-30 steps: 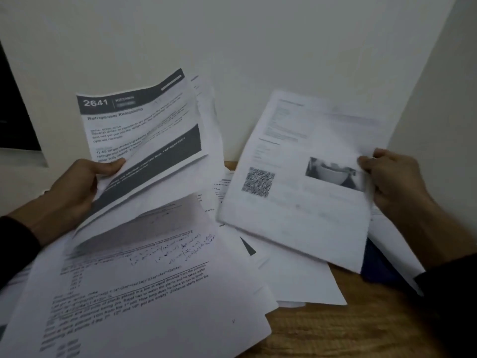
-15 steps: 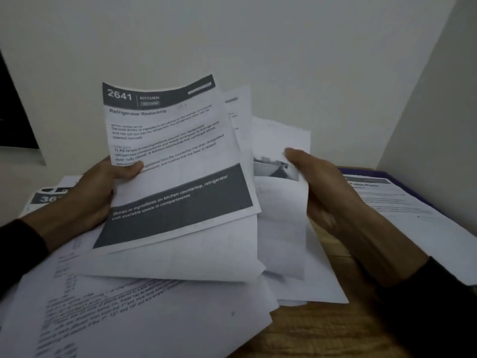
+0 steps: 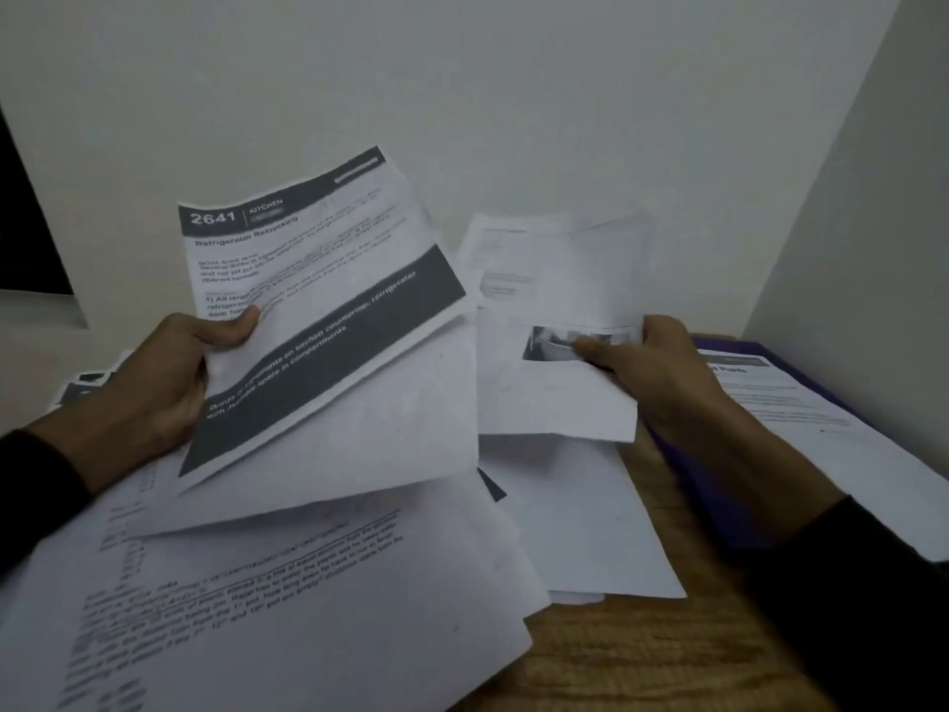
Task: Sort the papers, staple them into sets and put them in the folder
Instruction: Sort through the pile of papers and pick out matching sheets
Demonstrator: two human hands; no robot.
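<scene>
My left hand (image 3: 169, 372) grips a small sheaf of papers; its top sheet (image 3: 318, 280) is headed "2641 KITCHEN" with dark bands, and it tilts up over the desk. To the right, my right hand (image 3: 647, 367) pinches a separate white sheet (image 3: 554, 321) with a small photo on it, held up beside the sheaf. A loose pile of printed papers (image 3: 308, 598) covers the desk below both hands. A purple folder (image 3: 719, 346) lies at the right against the wall, with a printed sheet (image 3: 801, 418) on top of it. No stapler is in view.
The wooden desk (image 3: 642, 655) shows bare at the lower right. White walls close in behind and on the right. More sheets (image 3: 87, 382) with dark headers peek out at the far left behind my left hand.
The photo sheet came in against the sheaf half a second ago and is now held apart to the right again. The left-hand sheaf has tilted and shifted slightly.
</scene>
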